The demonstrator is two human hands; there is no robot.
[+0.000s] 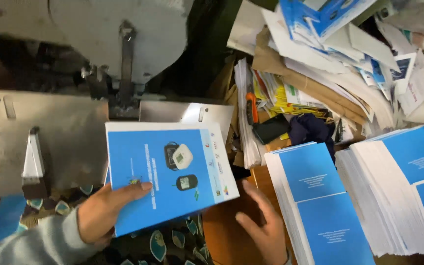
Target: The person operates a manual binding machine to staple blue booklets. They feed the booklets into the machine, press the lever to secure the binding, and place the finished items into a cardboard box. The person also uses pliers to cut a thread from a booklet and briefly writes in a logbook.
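Booklets with blue covers are the items in hand; one blue booklet [170,174] is held at lower centre of the frame, lying flat against the metal machine bed [65,142] beneath the stitching head [123,64] at upper left. The left hand [106,211] is closed on the booklet's lower left corner, thumb laid across the cover, fingers hidden beneath. The right hand [263,225] is seen open and empty at lower centre, fingers spread, just beside the booklet's right edge and near the first stack of blue sheets [320,201]; contact with either cannot be confirmed. A second stack of sheets [408,186] is noted at right, and a loose heap of papers and brown card [330,64] at upper right, with an orange-handled tool [251,108] and a dark flat object [271,128] at its foot. The booklet is judged light, thin and flexible; sag is to be expected if it is held by one corner only. The cover looks glossy and is judged liable to slip and to crease. A hold along the spine edge, or support at two edges, is judged soundest.
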